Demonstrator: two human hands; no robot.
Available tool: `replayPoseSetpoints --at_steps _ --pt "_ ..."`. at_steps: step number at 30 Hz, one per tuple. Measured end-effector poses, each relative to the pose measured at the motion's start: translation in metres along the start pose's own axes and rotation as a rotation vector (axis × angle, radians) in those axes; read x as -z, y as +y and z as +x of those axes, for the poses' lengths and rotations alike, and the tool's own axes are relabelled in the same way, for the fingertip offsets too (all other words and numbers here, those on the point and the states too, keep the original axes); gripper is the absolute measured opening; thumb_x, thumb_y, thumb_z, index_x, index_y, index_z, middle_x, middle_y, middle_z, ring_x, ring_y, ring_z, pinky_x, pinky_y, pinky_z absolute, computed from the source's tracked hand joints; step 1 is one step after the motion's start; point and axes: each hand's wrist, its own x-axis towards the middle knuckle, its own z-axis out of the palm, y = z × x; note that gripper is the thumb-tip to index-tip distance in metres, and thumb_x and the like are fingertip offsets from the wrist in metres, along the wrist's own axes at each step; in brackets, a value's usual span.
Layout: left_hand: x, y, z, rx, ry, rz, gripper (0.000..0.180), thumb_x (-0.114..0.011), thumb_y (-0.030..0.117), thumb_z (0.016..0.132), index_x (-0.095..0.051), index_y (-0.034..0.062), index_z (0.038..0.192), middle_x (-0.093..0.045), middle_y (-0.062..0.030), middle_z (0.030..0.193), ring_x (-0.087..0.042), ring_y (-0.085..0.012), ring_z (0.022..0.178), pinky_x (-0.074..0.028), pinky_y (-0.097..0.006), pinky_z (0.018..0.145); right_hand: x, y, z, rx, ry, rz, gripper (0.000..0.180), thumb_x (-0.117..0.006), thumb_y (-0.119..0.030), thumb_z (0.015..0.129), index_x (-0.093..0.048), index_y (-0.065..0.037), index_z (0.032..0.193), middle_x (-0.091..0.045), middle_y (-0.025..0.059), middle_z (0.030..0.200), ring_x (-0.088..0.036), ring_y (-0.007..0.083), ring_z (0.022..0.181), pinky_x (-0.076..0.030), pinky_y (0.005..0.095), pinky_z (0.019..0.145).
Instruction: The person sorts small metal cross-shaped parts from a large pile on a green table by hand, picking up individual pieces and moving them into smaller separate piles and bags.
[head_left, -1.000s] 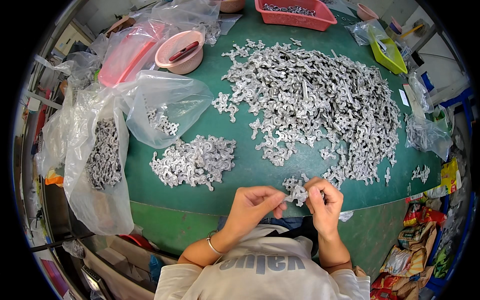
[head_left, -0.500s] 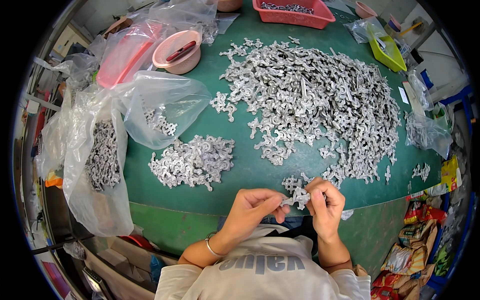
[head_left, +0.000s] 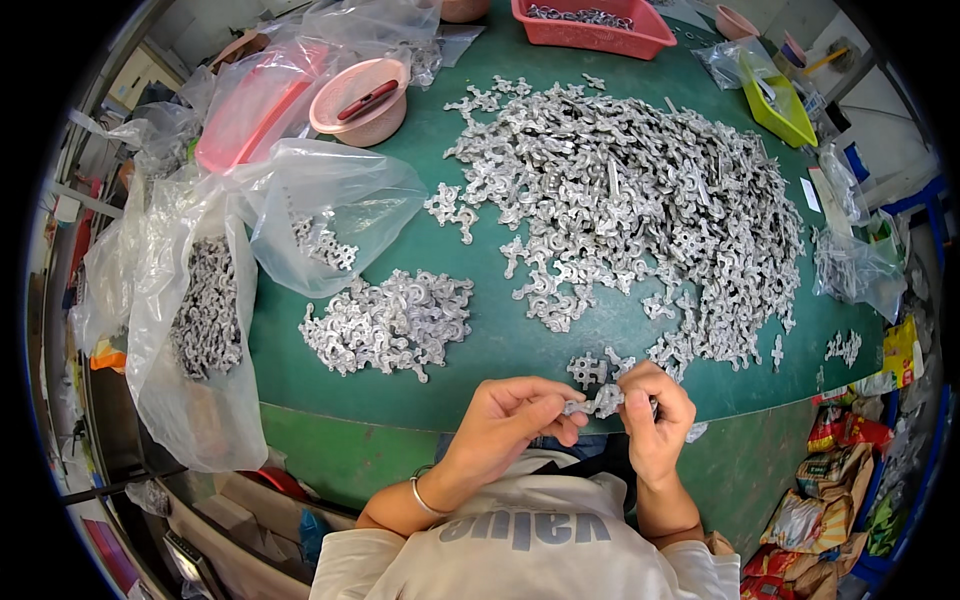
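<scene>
Above the near table edge, a small silvery metal casting with rounded lobes (head_left: 606,400) is stretched between my two hands. My left hand (head_left: 510,415) pinches its left end between thumb and fingertips. The right end is gripped by my right hand (head_left: 655,415), whose fingers are curled and cover part of it. Something small and dark shows at the right thumb, too little to name. Just beyond my hands, a flat cross-shaped metal piece (head_left: 587,369) lies on the table. A large heap of similar grey castings (head_left: 640,220) spreads behind it, and a smaller pile (head_left: 390,325) sits to the left.
Clear plastic bags (head_left: 190,400) stand at the left, with grey parts inside. Farther back are a pink bowl (head_left: 335,115) holding red-handled pliers (head_left: 368,100) and a red tray (head_left: 600,37) of rings. A yellow-green bin (head_left: 785,115) stands at the far right of the green table (head_left: 480,310).
The casting between my hands has turned and now lies more level, seen from another side. Both hands have shifted only slightly. The piles look the same.
</scene>
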Motion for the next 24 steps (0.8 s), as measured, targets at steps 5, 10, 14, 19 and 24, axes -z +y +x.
replayPoseSetpoints --at_steps 5,10,14,19,24 --pt "-0.0054 0.0022 -0.002 -0.243 -0.004 0.223 0.017 -0.053 -0.008 0.079 -0.057 -0.0097 0.096 -0.058 -0.0164 0.093 -0.059 -0.0181 0.076 -0.05 -0.028 0.07 0.0029 -0.0013 0.0065 0.176 -0.015 -0.153 0.004 -0.059 0.001 0.074 -0.059 0.004 0.078 -0.058 0.0103 0.07 -0.051 0.016 0.059 -0.04 0.0249 0.055" --pt "-0.0038 -0.0009 -0.0034 -0.34 -0.048 0.267 0.023 -0.054 -0.015 0.076 -0.056 -0.0096 0.098 -0.054 -0.0153 0.102 -0.057 -0.0185 0.09 -0.049 -0.029 0.082 0.0044 -0.0027 0.0055 0.107 -0.026 -0.104 0.009 -0.06 0.001 0.073 -0.062 0.004 0.081 -0.059 0.0105 0.071 -0.052 0.0156 0.06 -0.04 0.0245 0.055" --pt "-0.0034 -0.0017 -0.0036 -0.339 -0.048 0.241 0.023 -0.054 -0.015 0.076 -0.055 -0.0097 0.098 -0.054 -0.0153 0.101 -0.057 -0.0182 0.091 -0.049 -0.029 0.083 0.0035 -0.0021 0.005 0.092 -0.021 -0.086 0.008 -0.06 0.001 0.074 -0.062 0.004 0.081 -0.059 0.0102 0.07 -0.051 0.0148 0.059 -0.039 0.0241 0.055" --pt "-0.0063 -0.0004 -0.0035 -0.343 -0.022 0.242 0.023 -0.057 -0.014 0.074 -0.055 -0.0112 0.097 -0.054 -0.0172 0.099 -0.059 -0.0175 0.081 -0.049 -0.026 0.074 0.0036 -0.0005 0.0018 -0.011 -0.02 -0.032 0.008 -0.058 0.0 0.077 -0.062 0.005 0.081 -0.059 0.0094 0.071 -0.05 0.0133 0.06 -0.038 0.0238 0.056" --pt "-0.0066 0.0002 -0.0041 -0.33 -0.025 0.241 0.024 -0.058 -0.014 0.073 -0.055 -0.0111 0.097 -0.054 -0.0173 0.1 -0.058 -0.0166 0.081 -0.049 -0.025 0.073 0.0018 -0.0007 -0.0001 -0.12 0.001 0.055 0.009 -0.056 -0.002 0.08 -0.061 0.005 0.081 -0.059 0.0083 0.071 -0.049 0.0117 0.061 -0.037 0.0234 0.056"
